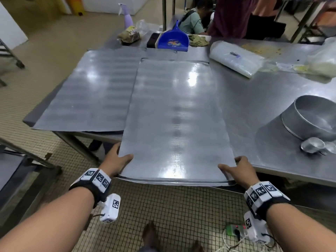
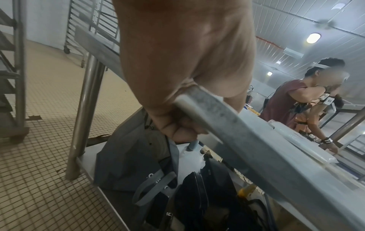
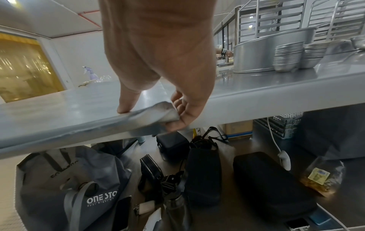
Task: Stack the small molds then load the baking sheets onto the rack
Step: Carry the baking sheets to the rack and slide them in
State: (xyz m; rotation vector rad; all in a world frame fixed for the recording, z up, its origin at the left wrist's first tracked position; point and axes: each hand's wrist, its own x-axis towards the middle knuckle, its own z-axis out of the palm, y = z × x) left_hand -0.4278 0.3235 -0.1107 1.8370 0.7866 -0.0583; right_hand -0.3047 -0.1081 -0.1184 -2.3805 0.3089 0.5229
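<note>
Both near corners of a large flat grey metal baking sheet (image 1: 174,115) are gripped: the left hand (image 1: 116,160) is closed on the left corner, thumb on top and fingers (image 2: 183,129) curled beneath, while the right hand (image 1: 238,170) pinches the right corner, thumb on top and fingers under the rim. The sheet's near edge is seen overhanging the stainless steel counter (image 1: 254,110); its far end lies on the counter. A second flat grey baking sheet (image 1: 87,93) is laid just beside it on the left, partly overlapped by it. On the right, a round metal pan (image 1: 314,117) is found with stacks of small round metal molds (image 3: 290,56) touching it. At the far end a blue plastic dustpan (image 1: 172,39), a lilac spray bottle (image 1: 127,17) and a clear plastic-wrapped packet (image 1: 236,59) are set. Under the counter, a grey tote bag (image 3: 79,187) and black bags (image 3: 203,168) are kept on the lower shelf.
</note>
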